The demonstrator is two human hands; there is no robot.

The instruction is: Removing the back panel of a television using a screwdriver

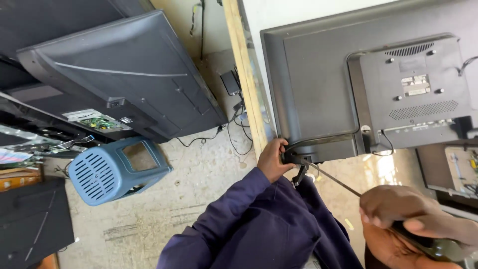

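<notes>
A flat television [318,84] lies face down on a table, its dark grey back cover up. My left hand [273,158], in a dark blue sleeve, grips the television's near left corner. My right hand [398,219] is closed around the handle of a long screwdriver [332,179]. The thin metal shaft runs up and to the left, and its tip rests at the same corner, right beside my left fingers. A black cable [323,138] curves along the cover's lower edge.
A wooden beam [245,74] runs along the table's left edge. On the concrete floor lie a blue plastic stool [107,169] on its side and loose wires [234,134]. Several other televisions [124,74] lean at the left. An opened set with a circuit board [458,167] sits at right.
</notes>
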